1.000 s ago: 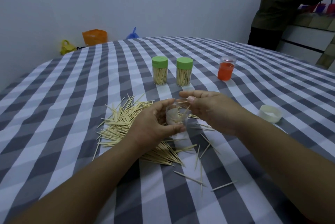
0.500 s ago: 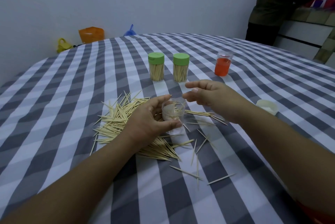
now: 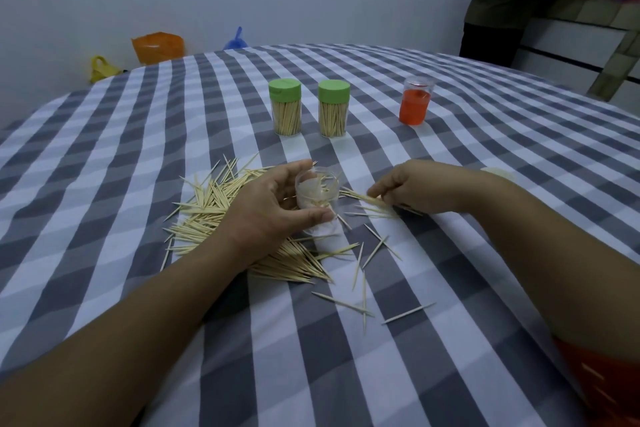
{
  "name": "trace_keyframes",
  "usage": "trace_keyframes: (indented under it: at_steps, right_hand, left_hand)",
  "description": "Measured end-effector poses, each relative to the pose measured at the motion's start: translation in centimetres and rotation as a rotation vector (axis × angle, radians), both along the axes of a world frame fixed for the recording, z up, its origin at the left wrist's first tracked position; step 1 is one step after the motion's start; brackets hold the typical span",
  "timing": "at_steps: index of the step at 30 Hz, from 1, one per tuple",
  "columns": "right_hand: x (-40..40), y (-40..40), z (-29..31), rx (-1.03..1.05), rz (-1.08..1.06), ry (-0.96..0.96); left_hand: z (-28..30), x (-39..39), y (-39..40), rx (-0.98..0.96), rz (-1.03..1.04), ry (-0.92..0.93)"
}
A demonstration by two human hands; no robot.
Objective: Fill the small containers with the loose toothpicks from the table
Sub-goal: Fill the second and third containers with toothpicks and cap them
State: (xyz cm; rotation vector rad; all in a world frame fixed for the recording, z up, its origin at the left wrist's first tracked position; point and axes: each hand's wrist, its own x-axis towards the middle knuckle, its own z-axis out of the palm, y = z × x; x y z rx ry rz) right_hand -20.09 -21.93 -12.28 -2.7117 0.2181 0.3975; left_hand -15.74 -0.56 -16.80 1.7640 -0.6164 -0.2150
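Head view: the left hand [image 3: 273, 208] curls around a clear open container [image 3: 318, 193], tilted above the checked tabletop [image 3: 138, 149], a few toothpicks inside. The right hand [image 3: 412, 189] pinches a small bundle of toothpicks [image 3: 363, 197] just right of the container. The loose toothpick pile [image 3: 211, 208] lies under and left of the left hand. Two green-lidded full containers [image 3: 285, 107] stand farther back

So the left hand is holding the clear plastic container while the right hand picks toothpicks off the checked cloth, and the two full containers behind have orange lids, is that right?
Not quite: the head view shows the two full toothpick containers have green lids, not orange. The rest stands: the left hand grips the clear plastic container, and the right hand pinches wooden toothpicks on the grey-and-white checked cloth.
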Motion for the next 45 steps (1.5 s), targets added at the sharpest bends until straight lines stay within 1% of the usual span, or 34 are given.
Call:
trace_keyframes:
  at_steps: [3, 5, 8, 10, 13, 15, 17, 22, 28, 30, 32, 33, 34, 35, 37, 38, 41, 45]
  right_hand:
    - [-0.6, 0.1, 0.6, 0.217, 0.052, 0.074]
    - [-1.0, 0.1, 1.1, 0.271, 0.101, 0.076]
    - [-1.7, 0.1, 1.4, 0.242, 0.171, 0.064]
    - [-2.6, 0.2, 1.5, 0.215, 0.221, 0.122]
    - [-4.5, 0.5, 1.1, 0.099, 0.324, 0.243]
    - [-5.7, 0.8, 0.6, 0.062, 0.362, 0.287]
    - [-6.4, 1.1, 0.2, 0.06, 0.376, 0.244]
    - [-6.3, 1.3, -0.8, 0.041, 0.347, 0.036]
    - [-5.3, 1.3, -2.9, 0.034, 0.213, -0.3]
    - [-5.6, 1.5, -2.8, 0.125, 0.244, -0.338]
    - [-6.2, 2.3, -2.4, 0.25, 0.294, -0.295]
    - [-6.5, 2.7, -2.3, 0.263, 0.316, -0.263]
    - [-6.7, 3.1, -2.4, 0.222, 0.342, -0.241]
    - [-6.8, 3.5, -2.6, 0.136, 0.374, -0.242]
    - [-6.8, 3.8, -3.1, -0.041, 0.439, -0.316]
    - [-6.8, 3.8, -3.2, -0.082, 0.455, -0.366]
    - [-6.4, 2.9, -3.4, -0.111, 0.447, -0.433]
    - [-5.8, 1.3, -3.8, -0.101, 0.346, -0.484]
  left_hand:
    - [0.1, -0.1, 0.1, 0.0, 0.004, 0.005]
    - [0.2, -0.2, 0.1, -0.006, 0.003, 0.005]
    - [0.2, -0.3, 0.1, -0.009, 0.002, -0.002]
    - [0.2, -0.3, 0.1, -0.013, 0.005, -0.005]
    - [0.2, -0.3, 0.1, -0.013, 0.004, -0.014]
    - [0.3, -0.4, 0.1, -0.012, 0.002, -0.02]
    - [0.3, -0.4, 0.2, -0.008, 0.004, -0.021]
    - [0.0, -0.3, 0.2, -0.008, 0.026, -0.031]
    - [-0.2, -0.2, 0.2, -0.019, 0.031, -0.037]
    - [-0.2, -0.1, 0.2, -0.018, 0.029, -0.042]
    - [-0.2, -0.2, 0.2, -0.015, 0.03, -0.048]
    - [-0.2, -0.1, 0.1, -0.014, 0.03, -0.049]
    - [-0.2, -0.1, 0.1, -0.011, 0.03, -0.051]
    - [-0.2, -0.1, 0.1, -0.008, 0.03, -0.054]
    - [-0.2, -0.1, 0.1, -0.007, 0.032, -0.058]
    - [-0.1, -0.1, 0.1, -0.006, 0.032, -0.061]
    - [-0.2, -0.1, 0.2, -0.008, 0.028, -0.062]
    - [-0.1, -0.2, 0.2, -0.01, 0.018, -0.051]
